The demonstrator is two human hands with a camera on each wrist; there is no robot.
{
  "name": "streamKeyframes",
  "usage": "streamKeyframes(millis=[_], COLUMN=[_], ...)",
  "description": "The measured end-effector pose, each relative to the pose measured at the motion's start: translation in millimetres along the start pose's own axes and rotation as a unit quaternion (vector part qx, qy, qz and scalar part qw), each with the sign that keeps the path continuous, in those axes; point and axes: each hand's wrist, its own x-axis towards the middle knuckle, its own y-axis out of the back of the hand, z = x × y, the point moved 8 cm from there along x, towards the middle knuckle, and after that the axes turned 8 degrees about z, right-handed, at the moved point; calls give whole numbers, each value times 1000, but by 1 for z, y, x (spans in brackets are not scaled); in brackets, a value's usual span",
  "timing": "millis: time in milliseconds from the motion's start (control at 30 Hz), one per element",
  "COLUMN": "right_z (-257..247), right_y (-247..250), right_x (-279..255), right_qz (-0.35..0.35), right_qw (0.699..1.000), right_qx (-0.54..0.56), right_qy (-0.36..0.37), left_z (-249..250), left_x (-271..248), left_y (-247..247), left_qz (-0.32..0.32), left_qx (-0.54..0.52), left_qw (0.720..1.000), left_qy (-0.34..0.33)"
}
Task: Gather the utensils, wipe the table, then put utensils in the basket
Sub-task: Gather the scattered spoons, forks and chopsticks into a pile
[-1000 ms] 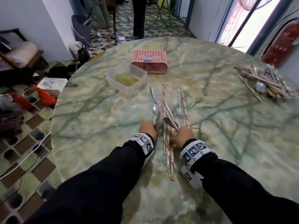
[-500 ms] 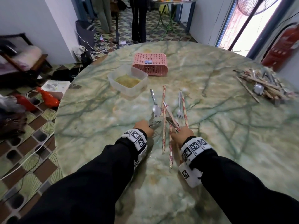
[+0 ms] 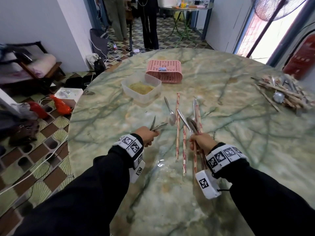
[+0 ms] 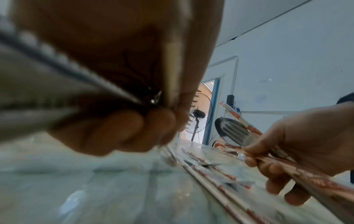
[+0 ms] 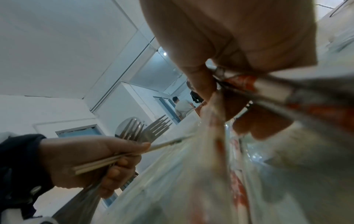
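1. The left hand [image 3: 148,135] has its grip curled tight round a small bunch of metal forks [image 5: 151,131], and a spoon bowl shows behind their tines in the right wrist view. A pale stick also runs through that fist; it may be a chopstick, though the blur makes that hard to settle.
2. The right hand [image 3: 202,142] is clamped on its own bundle [image 3: 196,123]: wrapped chopsticks in red-printed paper sleeves, a fork and a spoon, all fanned up and away from the knuckles, with the sleeve ends trailing back under the wrist.
3. Both fists are lifted just off the desk [image 3: 221,103], a green-veined marble round top, and sit apart from each other.
4. Between them, lying flat on the stone, are two wrapped chopstick sleeves [image 3: 177,126] side by side, and just beyond those a loose spoon [image 3: 170,112] with its bowl towards the person.
5. Farther out stands a clear plastic tub [image 3: 141,87] with something yellow inside.
6. Right behind the tub and touching or nearly touching it is the pink basket [image 3: 164,71], perforated and turned bottom up with a small label on top.
7. Off at the far right edge of the desk lies a heap of more utensils [image 3: 281,94], chopsticks and metal pieces tangled together.
8. Two people stand on the tiled floor beyond the desk.
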Motion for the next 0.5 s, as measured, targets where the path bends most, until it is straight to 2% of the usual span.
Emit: streamKeyframes(millis=[67, 133, 200, 300, 367, 500], right_z=[-6, -8, -7, -2, 1, -1], right_y=[-1, -1, 0, -1, -6, -10], right_x=[-1, 0, 2, 7, 8, 6], right_qz=[-16, -19, 7, 54, 59, 79], right_qw=[997, 995, 999, 995, 989, 962], right_qx=[75, 97, 41, -78, -132, -258], right_qy=[-6, -10, 6, 33, 36, 49], left_z=[4, 11, 17, 25, 34, 44], left_x=[-2, -8, -13, -11, -9, 0], left_y=[-6, -11, -16, -30, -41, -63], left_qz=[-36, -74, -85, -59, -36, 9], left_qx=[-39, -44, -47, -28, -4, 84], left_qw=[999, 996, 995, 997, 998, 993], left_qy=[-12, -26, -34, -37, -45, -78])
